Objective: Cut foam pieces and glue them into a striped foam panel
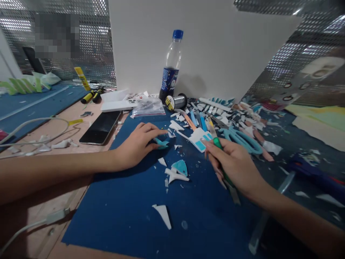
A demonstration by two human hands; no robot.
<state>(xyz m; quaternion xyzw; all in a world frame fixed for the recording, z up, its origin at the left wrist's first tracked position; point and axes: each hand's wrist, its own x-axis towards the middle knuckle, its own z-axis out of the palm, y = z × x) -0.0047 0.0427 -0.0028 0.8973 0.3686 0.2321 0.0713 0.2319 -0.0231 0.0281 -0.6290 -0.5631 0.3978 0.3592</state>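
Note:
My left hand [138, 144] is over the blue mat [129, 216], with a small teal foam-like piece [162, 143] between its thumb and fingers. My right hand [235, 162] is closed around a green-handled tool with a flat metal blade [235, 196] pointing down toward me. By its thumb tip is a white piece with blue patches [199, 138]; whether the fingers touch it I cannot tell. Between the hands lie a teal rounded piece [180, 167] and a white pronged piece [176, 176]. A white curved sliver [163, 216] lies nearer me.
Behind the mat are a cola bottle [169, 72], a wire spool [176, 102] and a heap of scraps [226, 109]. Teal-handled scissors [242, 139] and a dark blue glue gun [315, 176] lie right. A phone [101, 127] and a white cable [35, 225] are left.

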